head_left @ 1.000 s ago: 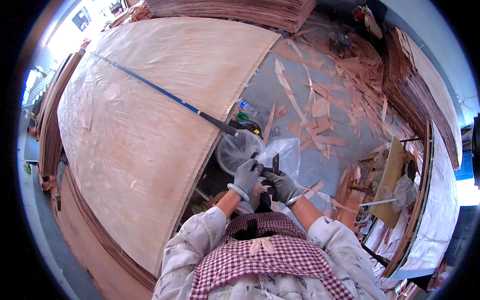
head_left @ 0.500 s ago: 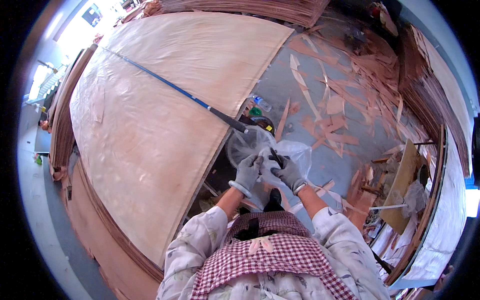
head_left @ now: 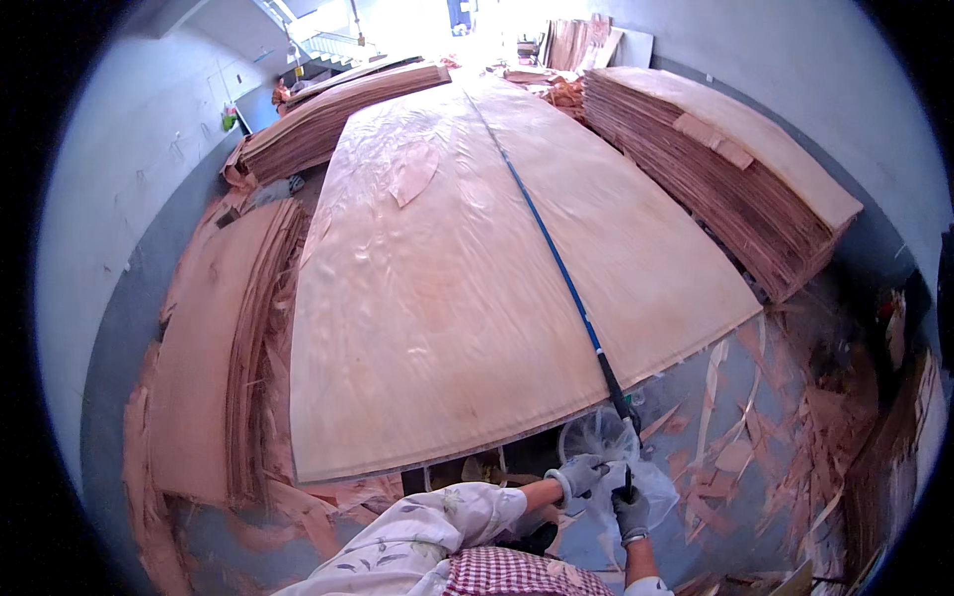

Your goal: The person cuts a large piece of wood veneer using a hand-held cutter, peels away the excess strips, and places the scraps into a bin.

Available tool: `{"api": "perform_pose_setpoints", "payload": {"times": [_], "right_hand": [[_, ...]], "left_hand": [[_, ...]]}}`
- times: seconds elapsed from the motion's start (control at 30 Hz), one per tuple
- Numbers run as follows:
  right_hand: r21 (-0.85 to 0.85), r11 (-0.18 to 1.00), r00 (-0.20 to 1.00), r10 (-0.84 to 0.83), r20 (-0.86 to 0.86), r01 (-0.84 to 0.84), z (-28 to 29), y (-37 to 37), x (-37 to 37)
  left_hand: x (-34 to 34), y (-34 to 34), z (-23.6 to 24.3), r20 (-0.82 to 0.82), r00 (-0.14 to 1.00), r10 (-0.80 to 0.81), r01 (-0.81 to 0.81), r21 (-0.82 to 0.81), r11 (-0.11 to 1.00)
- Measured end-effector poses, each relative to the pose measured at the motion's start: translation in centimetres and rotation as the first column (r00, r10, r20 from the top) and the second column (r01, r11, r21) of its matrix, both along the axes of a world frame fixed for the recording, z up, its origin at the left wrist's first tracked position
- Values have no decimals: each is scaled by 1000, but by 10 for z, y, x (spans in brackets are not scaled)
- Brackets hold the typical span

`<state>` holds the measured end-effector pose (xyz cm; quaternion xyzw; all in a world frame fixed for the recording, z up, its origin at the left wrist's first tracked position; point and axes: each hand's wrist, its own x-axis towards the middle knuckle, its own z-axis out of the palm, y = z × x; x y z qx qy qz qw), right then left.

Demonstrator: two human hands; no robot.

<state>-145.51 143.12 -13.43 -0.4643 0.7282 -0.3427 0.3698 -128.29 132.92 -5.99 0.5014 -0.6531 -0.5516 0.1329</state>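
One narrow black object [head_left: 628,479] is gripped, pointing up, by the gloved right hand [head_left: 630,512], whose fingers are closed around it. The gloved left hand [head_left: 584,473] is held just beside it with fingers curled; whether anything is pinched there cannot be told. Thin clear plastic [head_left: 656,492] is bunched around and below both hands.

Close by, a broad pale veneer sheet [head_left: 427,328] is spread out, its surface rippled. Across it a blue pole [head_left: 561,268] is laid lengthwise, its black handle [head_left: 610,379] reaching past the near edge toward the hands. The sheet is flanked by a tall veneer stack [head_left: 715,189] on the right and a lower pile of veneer [head_left: 194,387] on the left. Torn veneer scraps [head_left: 735,455] are scattered over the grey floor [head_left: 224,549].
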Motion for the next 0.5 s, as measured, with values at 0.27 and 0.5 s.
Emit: {"api": "perform_pose_setpoints", "payload": {"times": [0.27, 0.5], "right_hand": [[1, 987, 814, -132, 565, 159, 158, -16, 33], [-118, 993, 877, 63, 476, -7, 273, -58, 41]], "left_hand": [[-4, -9, 21, -198, 923, 329, -319, 79, 944], [11, 6, 118, -90, 992, -91, -18, -805, 593]]}}
